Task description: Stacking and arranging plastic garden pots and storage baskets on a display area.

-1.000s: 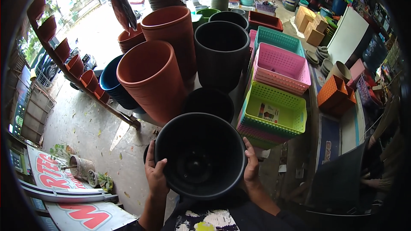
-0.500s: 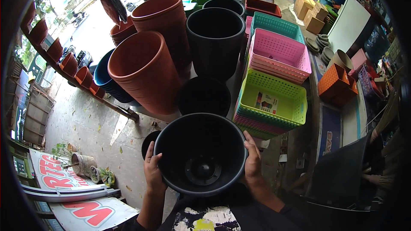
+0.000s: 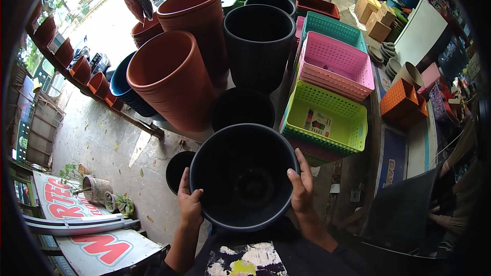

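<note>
Between my two hands is a wide black plastic plant pot (image 3: 230,174), its mouth turned up toward me and its inside bare down to a round raised base. My left hand (image 3: 190,204) grips the pot's left side, thumb at the rim and fingers along the outer wall. On the opposite side my right hand (image 3: 302,186) holds the rim the same way, fingers pointing up. Just beyond the held pot stands another black pot (image 3: 240,107), partly hidden by it. A smaller dark pot (image 3: 176,174) is lower down, beside my left hand.
Ahead, stacked terracotta-coloured pots (image 3: 174,82) and tall black pots (image 3: 258,53) crowd a table. To the right are stacked green baskets (image 3: 325,122) and pink baskets (image 3: 337,66). A rail of small hanging pots (image 3: 81,70) runs along the left. Sign boards (image 3: 107,248) lie lower left.
The held pot has risen slightly and shifted a little right, tilting so its base shows less distinctly. Both hands keep their hold on its sides.
</note>
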`<act>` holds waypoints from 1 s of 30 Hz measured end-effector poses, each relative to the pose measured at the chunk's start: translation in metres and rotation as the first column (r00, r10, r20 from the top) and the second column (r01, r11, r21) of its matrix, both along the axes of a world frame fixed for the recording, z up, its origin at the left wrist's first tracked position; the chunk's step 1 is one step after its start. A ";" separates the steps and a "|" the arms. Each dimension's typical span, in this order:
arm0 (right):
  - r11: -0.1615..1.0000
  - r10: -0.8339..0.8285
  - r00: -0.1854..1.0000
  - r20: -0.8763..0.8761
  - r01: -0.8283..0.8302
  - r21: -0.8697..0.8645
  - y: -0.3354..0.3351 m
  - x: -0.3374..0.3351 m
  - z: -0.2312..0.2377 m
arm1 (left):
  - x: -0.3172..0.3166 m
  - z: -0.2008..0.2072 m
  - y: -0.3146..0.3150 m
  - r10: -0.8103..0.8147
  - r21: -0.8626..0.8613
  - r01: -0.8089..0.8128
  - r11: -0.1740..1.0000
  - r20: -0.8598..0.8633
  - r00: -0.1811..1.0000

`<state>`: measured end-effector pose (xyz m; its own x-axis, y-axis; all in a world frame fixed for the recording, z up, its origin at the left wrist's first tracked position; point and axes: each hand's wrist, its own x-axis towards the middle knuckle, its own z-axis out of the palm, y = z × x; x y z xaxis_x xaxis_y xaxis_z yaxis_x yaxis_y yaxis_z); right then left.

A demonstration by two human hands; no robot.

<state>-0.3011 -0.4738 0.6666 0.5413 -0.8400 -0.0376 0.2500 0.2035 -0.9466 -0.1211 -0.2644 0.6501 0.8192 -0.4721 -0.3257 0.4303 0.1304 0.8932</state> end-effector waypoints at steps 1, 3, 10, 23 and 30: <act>1.000 0.003 1.000 0.000 -0.003 0.001 -0.001 0.001 0.000 | -0.001 -0.001 0.000 0.006 -0.030 -0.005 1.000 0.039 0.999; 0.999 0.034 0.998 0.052 -0.033 -0.021 -0.003 0.002 0.000 | -0.004 -0.001 -0.001 0.017 -0.058 -0.013 0.998 0.080 0.997; 0.998 0.037 0.998 0.059 -0.035 -0.046 -0.010 0.007 -0.037 | -0.010 0.018 -0.005 0.053 -0.072 -0.034 0.997 0.281 0.958; 0.856 0.071 0.962 0.264 -0.195 0.480 -0.001 0.031 -0.093 | -0.045 0.112 -0.008 -0.814 0.811 -0.159 0.563 0.577 0.065; 0.893 0.055 0.995 0.087 -0.088 0.441 -0.017 0.062 -0.091 | -0.026 0.027 -0.001 -0.979 0.966 0.167 0.197 0.204 -0.025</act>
<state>-0.2387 -0.4907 0.5753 0.6147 -0.7034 -0.3570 0.2814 0.6184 -0.7338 -0.1476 -0.2650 0.6775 0.2216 -0.9136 -0.3409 -0.8694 -0.3435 0.3553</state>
